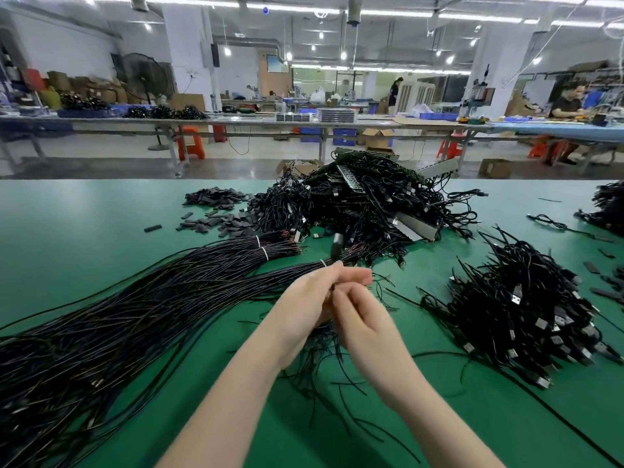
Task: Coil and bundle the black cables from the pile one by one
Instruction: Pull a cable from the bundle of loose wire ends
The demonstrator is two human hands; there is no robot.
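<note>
Over the green table [101, 231] the person's two hands meet close together, just in front of the big tangled cable pile [364, 201] that sits at the table's far middle. The left hand [314, 298] has its fingers curled around a thin black cable [337, 251] whose plug end sticks up just above the fingertips, toward the pile. The right hand [361, 319] lies against the left, its fingers bent in and pinching the same cable; loose black strands hang down beneath both palms onto the table. To the left of the pile, long straight cable bundles [135, 298] bound with white ties [261, 248] fan out toward the near left corner. Also left of the pile, at the far side, lies a scatter of small dark sleeves [219, 211]. To the right of the pile and nearer the person rests a heap of coiled cables [526, 315] with silver USB plugs showing. Farther right of the pile, at the table's edge, another dark cable heap [607, 207] is partly cut off. Beyond the pile stand long workbenches [236, 123] and a seated worker [567, 103].
</note>
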